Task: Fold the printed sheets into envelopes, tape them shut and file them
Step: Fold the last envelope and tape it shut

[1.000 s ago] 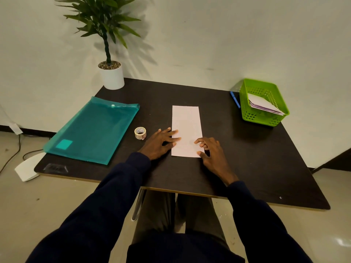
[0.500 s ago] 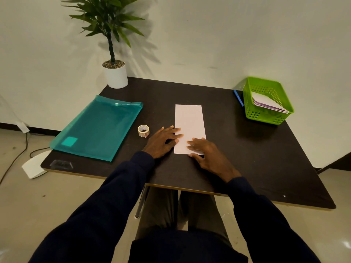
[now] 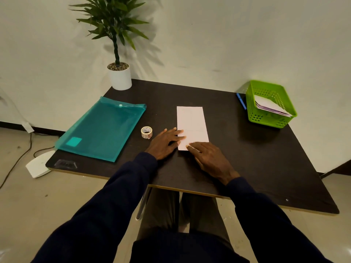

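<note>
Long folded sheet [image 3: 190, 120] at the middle of the table [image 3: 252, 158], pinned under both my hands.
Item: sheet, pale, flat, one crease across it. My left hand [image 3: 164, 143]: fingers [image 3: 178, 137] straight and released, tips pressing the sheet's left edge. My right hand [image 3: 209, 158]: flat, fingers straight across the near end, grasping nothing. Also on the table: tape [image 3: 146, 132] just left of my left hand, not touching it; teal folder [image 3: 102, 128] flat at the left; green basket [image 3: 269, 121] at the far right, folded papers [image 3: 269, 107] inside; blue pen [image 3: 241, 101] beside its left wall; potted plant [image 3: 119, 76] at the far left corner.
</note>
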